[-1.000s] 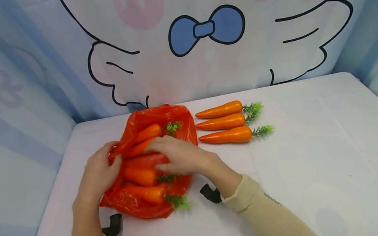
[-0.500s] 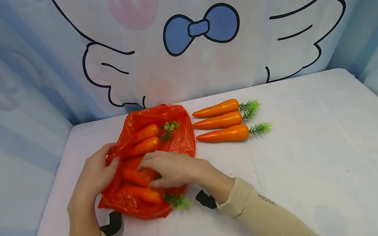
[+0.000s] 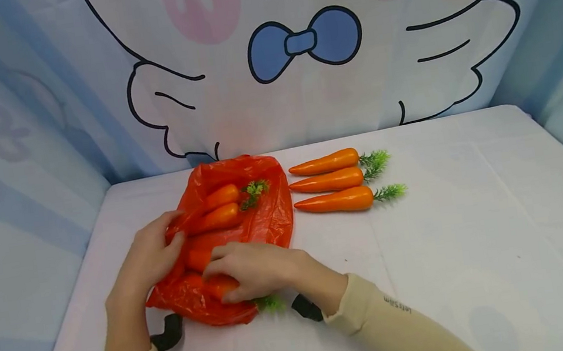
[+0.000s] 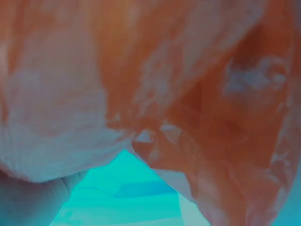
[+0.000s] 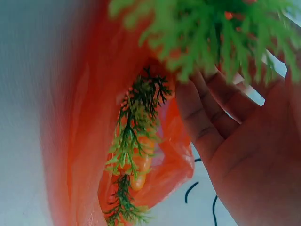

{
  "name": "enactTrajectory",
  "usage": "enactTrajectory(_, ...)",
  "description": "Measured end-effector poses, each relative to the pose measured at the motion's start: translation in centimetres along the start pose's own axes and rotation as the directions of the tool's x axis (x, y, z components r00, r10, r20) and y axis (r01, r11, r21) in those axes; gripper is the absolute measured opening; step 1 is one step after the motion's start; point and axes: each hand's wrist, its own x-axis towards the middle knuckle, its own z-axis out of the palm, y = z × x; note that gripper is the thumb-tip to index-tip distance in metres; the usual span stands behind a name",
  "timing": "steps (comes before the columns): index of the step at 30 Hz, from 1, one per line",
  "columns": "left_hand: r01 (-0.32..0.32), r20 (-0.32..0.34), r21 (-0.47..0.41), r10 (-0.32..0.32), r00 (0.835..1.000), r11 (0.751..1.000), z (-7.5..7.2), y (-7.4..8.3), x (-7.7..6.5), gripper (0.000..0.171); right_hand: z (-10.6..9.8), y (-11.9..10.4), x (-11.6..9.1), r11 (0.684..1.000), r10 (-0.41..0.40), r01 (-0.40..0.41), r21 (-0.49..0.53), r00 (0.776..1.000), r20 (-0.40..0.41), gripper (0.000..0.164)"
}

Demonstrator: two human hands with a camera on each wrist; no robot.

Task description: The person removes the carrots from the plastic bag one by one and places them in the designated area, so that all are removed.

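Note:
A red plastic bag (image 3: 277,223) lies on the left part of the table, its mouth facing right. At its left side my left hand (image 3: 146,261) grips the bag's gathered edge; in the left wrist view the blurred plastic (image 4: 235,117) fills most of the picture. My right hand (image 3: 253,268) reaches over the bag's near part, thumb and fingers around the nearest carrot (image 3: 221,285). Leafy green tops (image 5: 211,37) hang in front of the right fingers in the right wrist view. Further back in the bag lie two carrots (image 3: 220,216), and another shows partly beside my right fingers.
Three orange carrots (image 3: 335,200) with green tops lie in a row right of the bag, tips pointing left. The white table (image 3: 453,224) ends at a printed cloth backdrop (image 3: 314,100) behind and blue cloth at both sides.
My right hand has moved toward me, from the back carrots across the middle ones to the nearest carrot. My left hand keeps its hold on the bag.

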Motion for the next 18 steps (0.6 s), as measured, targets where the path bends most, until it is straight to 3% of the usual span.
enactTrajectory(7,-0.014,-0.009,-0.014,0.014,1.000,1.000,0.2,-0.3,0.0,0.045,0.4,-0.6,0.1,0.997,0.021,-0.019,-0.081,0.999,0.025,0.043)
enactTrajectory(18,0.000,-0.024,-0.018,0.000,1.000,1.000,0.0,-0.5,-0.3,0.044,1.3,-1.2,0.3,0.983,0.086,-0.081,-0.164,0.996,0.028,0.059)
